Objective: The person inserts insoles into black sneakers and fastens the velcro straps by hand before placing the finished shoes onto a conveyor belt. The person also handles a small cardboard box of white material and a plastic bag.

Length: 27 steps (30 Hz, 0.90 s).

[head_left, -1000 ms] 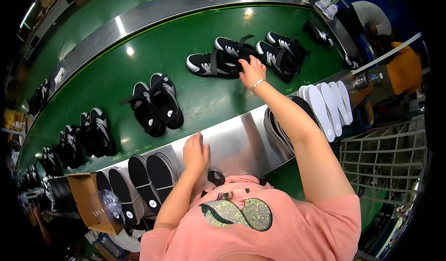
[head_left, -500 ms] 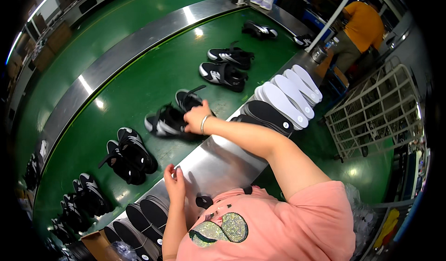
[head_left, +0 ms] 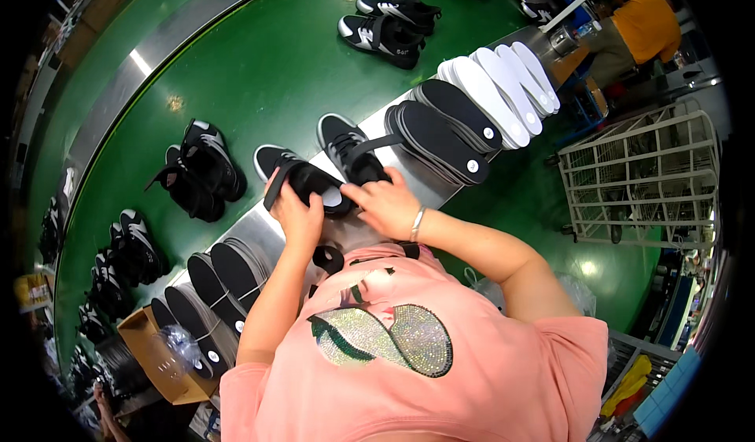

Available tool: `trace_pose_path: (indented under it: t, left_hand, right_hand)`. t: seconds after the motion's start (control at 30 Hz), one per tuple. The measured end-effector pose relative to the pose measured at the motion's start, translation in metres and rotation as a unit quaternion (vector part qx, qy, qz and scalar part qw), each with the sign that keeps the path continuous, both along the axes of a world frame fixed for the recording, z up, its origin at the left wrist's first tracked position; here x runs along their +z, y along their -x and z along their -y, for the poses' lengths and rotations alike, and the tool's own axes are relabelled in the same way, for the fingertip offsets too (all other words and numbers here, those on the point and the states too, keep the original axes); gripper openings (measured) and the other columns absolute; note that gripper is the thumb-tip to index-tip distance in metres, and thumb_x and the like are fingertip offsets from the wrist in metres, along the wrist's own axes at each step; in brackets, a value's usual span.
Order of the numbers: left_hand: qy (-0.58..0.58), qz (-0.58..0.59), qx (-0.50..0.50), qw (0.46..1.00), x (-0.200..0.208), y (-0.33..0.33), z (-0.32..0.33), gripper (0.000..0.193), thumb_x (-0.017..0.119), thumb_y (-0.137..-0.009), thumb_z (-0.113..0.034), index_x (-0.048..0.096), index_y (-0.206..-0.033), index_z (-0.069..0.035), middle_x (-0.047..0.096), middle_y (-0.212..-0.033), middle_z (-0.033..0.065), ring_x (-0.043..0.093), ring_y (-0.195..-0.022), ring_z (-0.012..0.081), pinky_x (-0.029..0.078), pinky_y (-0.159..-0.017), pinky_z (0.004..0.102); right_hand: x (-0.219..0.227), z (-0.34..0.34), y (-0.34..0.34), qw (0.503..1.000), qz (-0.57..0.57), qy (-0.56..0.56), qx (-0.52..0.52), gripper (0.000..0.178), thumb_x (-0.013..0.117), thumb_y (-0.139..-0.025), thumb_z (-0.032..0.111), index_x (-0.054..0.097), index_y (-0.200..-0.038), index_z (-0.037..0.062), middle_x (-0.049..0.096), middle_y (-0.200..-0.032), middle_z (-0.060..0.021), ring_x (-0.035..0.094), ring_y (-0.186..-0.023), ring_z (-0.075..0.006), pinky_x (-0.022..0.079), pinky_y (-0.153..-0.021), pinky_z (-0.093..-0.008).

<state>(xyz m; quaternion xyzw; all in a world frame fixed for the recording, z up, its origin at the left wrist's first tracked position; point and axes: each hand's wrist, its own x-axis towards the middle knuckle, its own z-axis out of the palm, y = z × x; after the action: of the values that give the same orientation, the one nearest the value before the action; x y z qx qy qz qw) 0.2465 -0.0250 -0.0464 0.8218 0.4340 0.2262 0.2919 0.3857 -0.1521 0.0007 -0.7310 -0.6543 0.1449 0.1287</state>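
Observation:
A pair of black and grey sneakers lies on the metal ledge in front of my chest, toes pointing away. My left hand (head_left: 299,212) is closed on the heel side of the left sneaker (head_left: 292,167), by its loose strap. A whitish patch shows inside that shoe's opening. My right hand (head_left: 385,206) is at the heel of the right sneaker (head_left: 344,143), its thumb against that shoe and a finger reaching to the left one's heel. Part of its grip is hidden. Just right of the pair is a stack of black insoles (head_left: 436,139).
White insoles (head_left: 487,100) line the ledge at far right; tied black insoles (head_left: 224,285) and a cardboard box (head_left: 161,363) are at left. More sneakers (head_left: 200,171) stand on the green surface (head_left: 259,72). A wire cart (head_left: 641,178) and a person in orange (head_left: 646,21) are at right.
My right hand has drawn the pair of sneakers from the green surface toward me onto the ledge. My left hand has moved from the ledge onto the left sneaker. The view has shifted.

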Motion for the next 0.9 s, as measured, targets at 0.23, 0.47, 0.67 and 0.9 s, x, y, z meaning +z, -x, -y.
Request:
trace_pose_path:
  t: [0.23,0.47,0.67,0.9]
  left_hand:
    - [-0.138,0.048,-0.101,0.984,0.021,-0.019,-0.018,0.025,0.057,-0.075,-0.007,0.052,-0.099,-0.002,0.052,-0.101,0.0181,0.049,-0.092,0.0369,0.040,-0.079,0.0401]
    - [-0.093,0.046,-0.089,0.991,0.024,-0.018,-0.027,0.017,0.054,-0.079,-0.009,0.056,-0.095,-0.003,0.059,-0.088,0.0152,0.056,-0.079,0.0329,0.044,-0.070,0.0367]
    - [-0.065,0.039,-0.083,0.994,0.018,-0.017,-0.021,0.016,0.055,-0.078,-0.008,0.056,-0.093,-0.004,0.059,-0.082,0.0154,0.058,-0.073,0.0303,0.044,-0.065,0.0346]
    - [-0.023,0.040,-0.130,0.990,0.028,-0.005,0.005,0.020,0.057,-0.076,-0.008,0.057,-0.096,-0.002,0.060,-0.089,0.0144,0.057,-0.083,0.0302,0.044,-0.073,0.0348]
  right_hand:
    - [0.019,0.029,-0.083,0.973,0.073,-0.114,-0.189,0.036,0.064,-0.070,0.029,0.053,-0.099,0.0105,0.054,-0.094,-0.0067,0.050,-0.089,-0.0249,0.039,-0.074,-0.0391]
    - [-0.005,0.043,-0.115,0.949,0.137,0.038,-0.280,0.047,0.070,-0.063,0.035,0.052,-0.101,0.0140,0.052,-0.093,-0.0082,0.050,-0.092,-0.0256,0.038,-0.076,-0.0408]
    - [-0.005,0.049,-0.116,0.949,0.129,0.015,-0.288,0.048,0.069,-0.063,0.034,0.052,-0.103,0.0137,0.051,-0.095,-0.0096,0.049,-0.092,-0.0261,0.037,-0.075,-0.0402]
    - [0.012,0.060,-0.093,0.945,0.059,-0.126,-0.295,0.036,0.062,-0.073,0.032,0.056,-0.100,0.0087,0.047,-0.115,-0.0174,0.043,-0.108,-0.0308,0.033,-0.087,-0.0403]
